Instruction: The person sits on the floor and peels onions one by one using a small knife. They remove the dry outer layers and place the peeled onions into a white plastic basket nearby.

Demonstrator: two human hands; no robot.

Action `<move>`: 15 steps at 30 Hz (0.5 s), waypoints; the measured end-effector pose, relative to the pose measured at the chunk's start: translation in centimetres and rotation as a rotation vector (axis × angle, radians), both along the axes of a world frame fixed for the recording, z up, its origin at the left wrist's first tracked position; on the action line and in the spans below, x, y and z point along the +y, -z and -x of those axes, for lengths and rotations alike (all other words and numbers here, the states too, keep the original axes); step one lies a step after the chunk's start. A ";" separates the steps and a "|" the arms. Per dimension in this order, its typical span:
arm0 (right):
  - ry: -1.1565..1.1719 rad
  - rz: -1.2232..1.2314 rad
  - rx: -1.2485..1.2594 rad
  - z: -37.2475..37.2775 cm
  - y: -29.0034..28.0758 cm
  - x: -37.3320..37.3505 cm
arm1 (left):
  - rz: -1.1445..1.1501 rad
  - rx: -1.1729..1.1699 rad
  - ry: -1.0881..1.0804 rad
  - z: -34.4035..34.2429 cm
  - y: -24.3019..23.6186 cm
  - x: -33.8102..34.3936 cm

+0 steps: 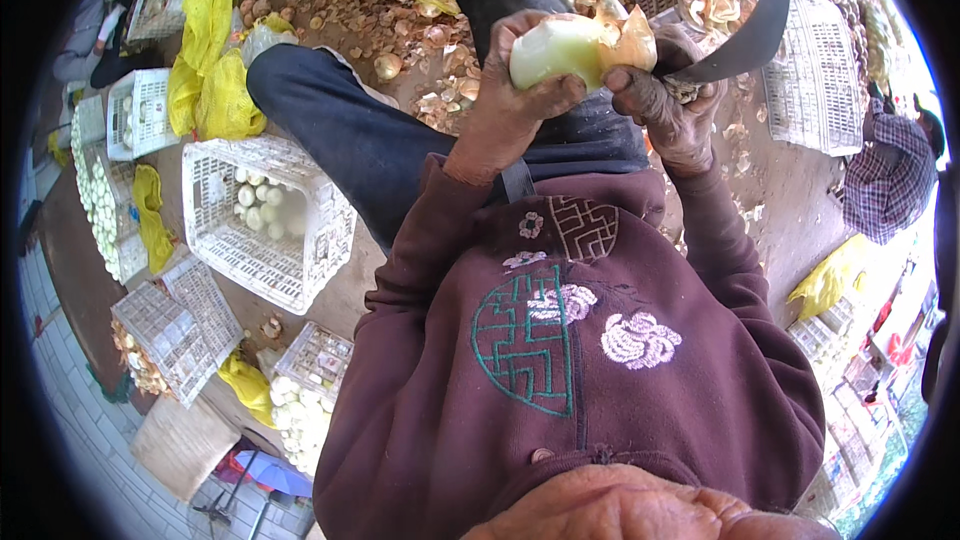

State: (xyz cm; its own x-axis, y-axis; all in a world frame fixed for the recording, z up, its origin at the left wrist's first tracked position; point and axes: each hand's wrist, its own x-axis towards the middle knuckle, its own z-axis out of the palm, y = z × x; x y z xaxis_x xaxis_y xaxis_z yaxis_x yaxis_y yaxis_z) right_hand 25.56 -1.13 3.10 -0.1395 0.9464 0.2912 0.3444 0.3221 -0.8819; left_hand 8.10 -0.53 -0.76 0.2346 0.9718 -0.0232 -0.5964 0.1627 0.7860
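My left hand [513, 90] is wrapped round a partly peeled onion [558, 53], its thumb against the near side. The bared part is pale green-white. On the onion's right side, brown dry skin [634, 42] stands up in loose flaps. My right hand [672, 105] grips a knife with a broad, dark, curved blade [742, 46], which points up and to the right, away from the onion. The thumb of this hand presses at the loose skin. Most of the knife's handle is hidden in the fingers. Both hands are held above my lap.
A white plastic crate [322, 240] with peeled onions [262, 202] stands left of my knee. Unpeeled onions [388, 66] and skins litter the ground ahead. Another white crate [815, 70] lies at the right. Yellow net bags [228, 95] lie at the left. A person in a checked top [888, 180] is far right.
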 end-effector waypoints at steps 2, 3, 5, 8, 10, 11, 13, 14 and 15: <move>0.000 -0.002 0.231 0.4 0.4 0.0 | -0.043 0.028 0.029 0.5 0.5 0.2; -0.011 0.049 0.347 0.2 0.1 0.2 | -0.064 0.042 0.046 0.8 0.7 0.3; -0.131 0.291 0.761 -1.0 -0.5 1.0 | -0.041 -0.092 0.101 1.7 0.6 0.1; 0.086 0.418 0.959 -1.9 -0.5 2.7 | 0.002 -0.312 0.261 3.0 0.7 -0.2; 0.025 0.397 0.936 -4.4 -0.3 4.9 | 0.021 -0.406 0.277 3.0 0.6 -0.6; 0.053 0.350 0.946 -5.9 0.3 6.1 | 0.032 -0.449 0.282 3.0 0.6 -0.8; 0.360 0.289 0.392 -8.5 -0.6 8.2 | 0.059 -0.509 0.323 2.7 1.3 -0.3; 0.568 0.415 0.022 -8.0 -2.2 7.7 | 0.073 -0.537 0.336 2.7 1.7 -0.1; 0.525 0.150 -0.201 -9.6 -1.5 8.7 | 0.093 -0.592 0.340 2.6 1.7 0.1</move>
State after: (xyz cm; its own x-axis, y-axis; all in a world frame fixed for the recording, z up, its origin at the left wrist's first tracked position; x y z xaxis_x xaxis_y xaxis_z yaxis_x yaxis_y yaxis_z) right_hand 35.20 7.54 4.59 0.3209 0.9327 0.1649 0.5893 -0.0603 -0.8057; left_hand 5.50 -0.39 -2.48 0.5253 0.8420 0.1230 -0.8248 0.4682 0.3171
